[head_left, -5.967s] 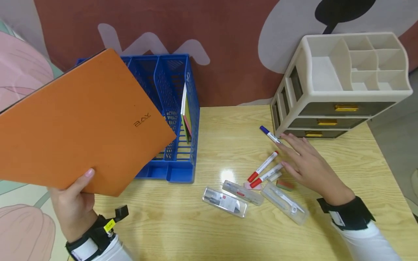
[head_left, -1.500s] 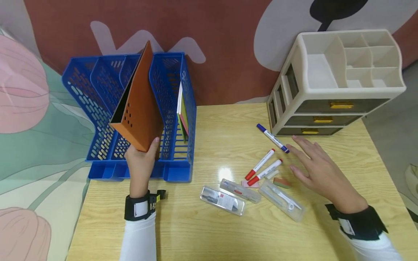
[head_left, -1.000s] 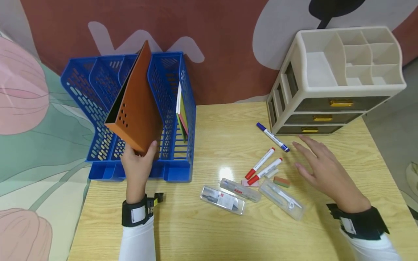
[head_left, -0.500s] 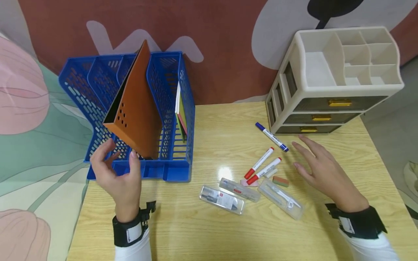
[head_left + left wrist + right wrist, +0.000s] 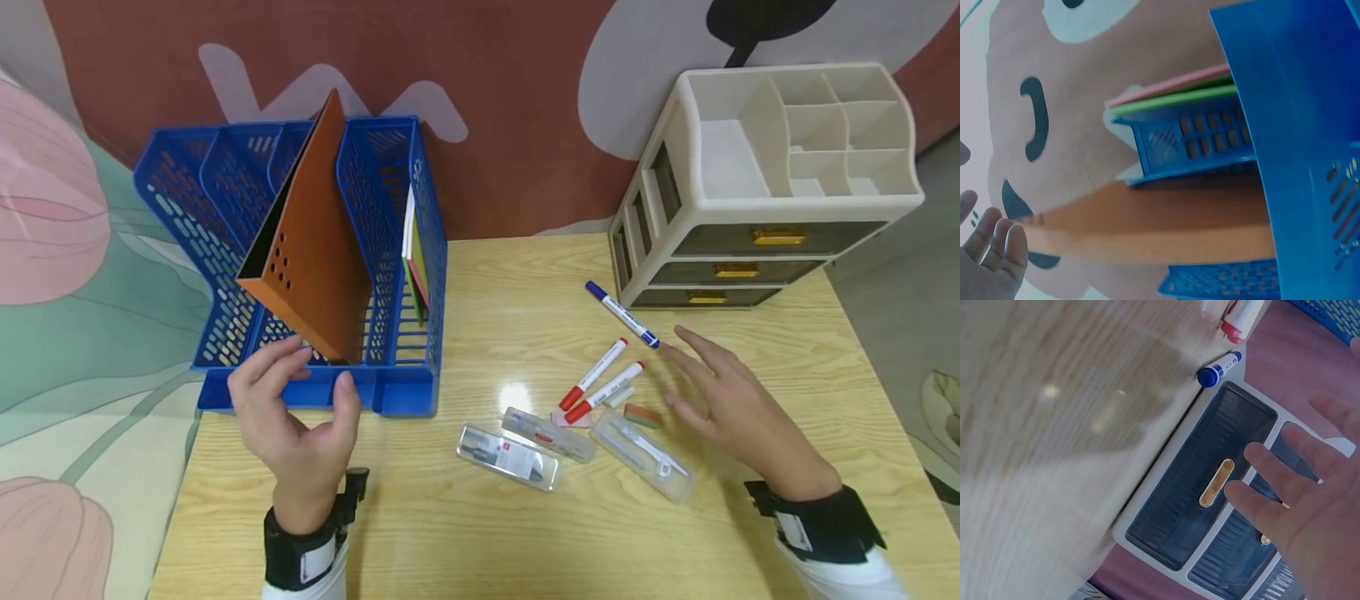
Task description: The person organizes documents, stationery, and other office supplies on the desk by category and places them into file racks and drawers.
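An orange folder [image 5: 322,250] with a dark inside and a row of holes stands tilted in one slot of the blue file rack [image 5: 406,392]. Just in front of it is my left hand [image 5: 296,442], fingers loosely bent, holding nothing. In the left wrist view the folder [image 5: 1160,231] shows edge-on, with fingers [image 5: 1015,250] at the left. My right hand [image 5: 738,408] hovers with spread fingers over the table, its index fingertip right at the end of the blue marker [image 5: 622,314]. The right wrist view shows this hand [image 5: 1316,512] overlapping the drawer fronts.
Thin notebooks [image 5: 415,258] lean in the rack's right slot. A white drawer organizer [image 5: 810,208] stands at the back right. Mid-table lie two red markers [image 5: 594,373], clear cases [image 5: 507,458], a pink slip [image 5: 567,419] and an orange-green eraser [image 5: 642,416].
My left hand held up the orange folder, set it into the rack, then let go and drew back toward me. The right hand stayed near the blue marker, shifting slightly.
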Demonstrator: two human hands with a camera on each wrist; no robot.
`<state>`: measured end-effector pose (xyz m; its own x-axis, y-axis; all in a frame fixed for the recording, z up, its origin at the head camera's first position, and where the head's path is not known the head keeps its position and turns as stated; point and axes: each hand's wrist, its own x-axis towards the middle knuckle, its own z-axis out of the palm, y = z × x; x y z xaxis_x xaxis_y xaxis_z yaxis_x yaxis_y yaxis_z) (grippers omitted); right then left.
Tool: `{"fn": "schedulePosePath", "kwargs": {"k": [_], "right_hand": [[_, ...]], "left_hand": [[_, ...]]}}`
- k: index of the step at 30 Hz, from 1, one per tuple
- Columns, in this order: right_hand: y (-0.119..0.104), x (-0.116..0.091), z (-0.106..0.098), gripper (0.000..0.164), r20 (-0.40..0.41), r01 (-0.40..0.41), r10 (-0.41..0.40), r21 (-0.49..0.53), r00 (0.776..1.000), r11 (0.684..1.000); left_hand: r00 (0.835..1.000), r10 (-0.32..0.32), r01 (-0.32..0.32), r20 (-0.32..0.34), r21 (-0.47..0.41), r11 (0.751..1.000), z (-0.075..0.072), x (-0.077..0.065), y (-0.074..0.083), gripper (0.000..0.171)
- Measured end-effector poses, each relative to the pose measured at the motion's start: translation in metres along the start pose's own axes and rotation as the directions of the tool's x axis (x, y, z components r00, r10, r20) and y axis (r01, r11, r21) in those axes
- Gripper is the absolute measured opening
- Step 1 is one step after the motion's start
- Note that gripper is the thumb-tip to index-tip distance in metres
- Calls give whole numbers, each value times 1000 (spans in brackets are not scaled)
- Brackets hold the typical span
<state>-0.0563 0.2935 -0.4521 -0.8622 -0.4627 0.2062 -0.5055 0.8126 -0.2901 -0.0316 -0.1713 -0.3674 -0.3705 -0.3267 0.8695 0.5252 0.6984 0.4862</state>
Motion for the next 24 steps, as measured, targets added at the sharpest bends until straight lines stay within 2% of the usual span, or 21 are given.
{"fn": "schedulePosePath", "kwargs": {"k": [4,7,10,14,18,21,24], "right_hand": [[0,-4,1,65,2,-11,11,-3,1000,1000],[1,-5,0,62,-21,-8,8,-7,1000,1000],[3,-5,0,59,-59,5,-6,-4,998,1000],[5,-2,-2,60,-107,-1,2,13,994,1000],[5,2,-8,60,-137,-63,68,44,988,997],[5,5,-13,58,-163,-115,125,71,979,991],[5,9,-17,57,-207,-139,160,109,965,984]], "left_hand": [[996,63,-61,68,-34,998,5,-2,7,50],[986,93,-84,140,-71,994,7,-6,10,46],[969,115,-93,220,-107,990,8,-10,10,44],[938,153,-113,310,-144,983,13,-14,10,41],[893,206,-143,401,-182,973,20,-20,10,40],[840,216,-132,497,-198,971,26,-25,10,41],[786,198,-96,585,-200,975,31,-30,11,45]]}}
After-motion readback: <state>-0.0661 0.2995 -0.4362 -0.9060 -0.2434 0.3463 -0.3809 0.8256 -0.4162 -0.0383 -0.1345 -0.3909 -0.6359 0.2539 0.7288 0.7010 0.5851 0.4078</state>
